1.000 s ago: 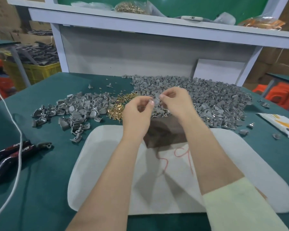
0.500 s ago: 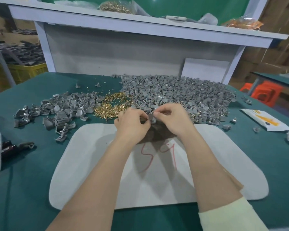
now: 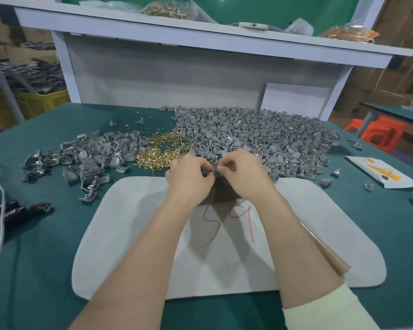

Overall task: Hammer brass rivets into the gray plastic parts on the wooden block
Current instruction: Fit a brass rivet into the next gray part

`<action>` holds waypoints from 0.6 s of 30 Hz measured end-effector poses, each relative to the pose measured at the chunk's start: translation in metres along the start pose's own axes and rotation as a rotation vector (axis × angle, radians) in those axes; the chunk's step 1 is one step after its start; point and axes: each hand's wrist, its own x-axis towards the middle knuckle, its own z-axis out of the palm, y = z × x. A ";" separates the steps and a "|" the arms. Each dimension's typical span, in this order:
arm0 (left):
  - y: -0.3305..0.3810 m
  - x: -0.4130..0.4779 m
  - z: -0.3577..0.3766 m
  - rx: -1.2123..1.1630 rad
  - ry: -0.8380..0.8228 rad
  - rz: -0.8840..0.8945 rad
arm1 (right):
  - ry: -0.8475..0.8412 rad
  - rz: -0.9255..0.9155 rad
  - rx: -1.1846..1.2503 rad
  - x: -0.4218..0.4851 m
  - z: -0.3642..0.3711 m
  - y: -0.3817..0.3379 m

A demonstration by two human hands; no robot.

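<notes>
small gray part pinched between my left hand and right hand; fingers of both curled and clamped on it; can't tell if a rivet is in it, too small; wooden block directly under the fingers, sitting on the white pad; loose brass rivets just beyond my left fingers; big pile of gray parts beyond the right fingers; smaller pile out to the left; pliers far left on the table
</notes>
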 end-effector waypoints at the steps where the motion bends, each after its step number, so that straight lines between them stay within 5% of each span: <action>1: 0.000 0.000 0.000 0.005 -0.001 -0.001 | 0.006 -0.002 -0.005 0.000 0.001 -0.001; 18: 0.003 0.000 0.000 0.014 0.009 -0.008 | 0.103 0.164 0.089 -0.007 0.013 -0.007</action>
